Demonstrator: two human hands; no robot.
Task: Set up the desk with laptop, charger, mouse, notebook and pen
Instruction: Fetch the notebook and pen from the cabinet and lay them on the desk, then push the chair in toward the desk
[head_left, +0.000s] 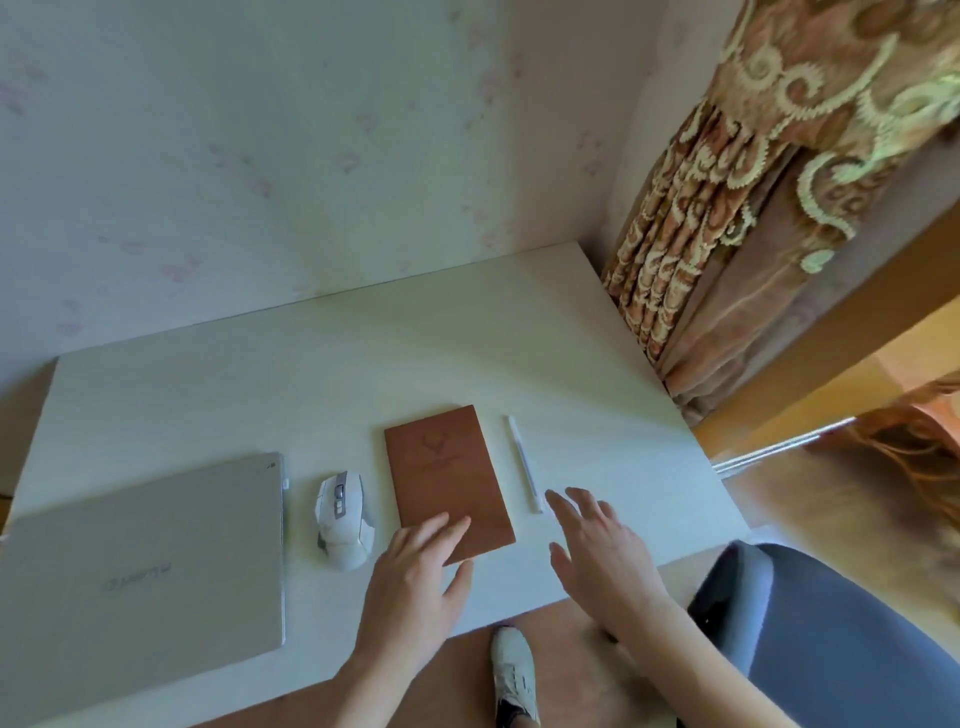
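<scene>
A closed silver laptop (140, 561) lies at the left of the white desk (363, 364). To its right sits a white mouse (344, 519), then a brown notebook (447, 473), then a white pen (524, 462) lying lengthwise. My left hand (415, 582) hovers with spread fingers over the notebook's near corner; whether it touches is unclear. My right hand (602, 556) is open, palm down, just right of the pen's near tip, holding nothing. No charger is in view.
A wall borders the desk's far edge. A patterned curtain (727, 208) hangs at the right corner. A blue-grey chair (831, 623) stands at the lower right, and a white shoe (511, 670) shows on the floor below the desk's front edge.
</scene>
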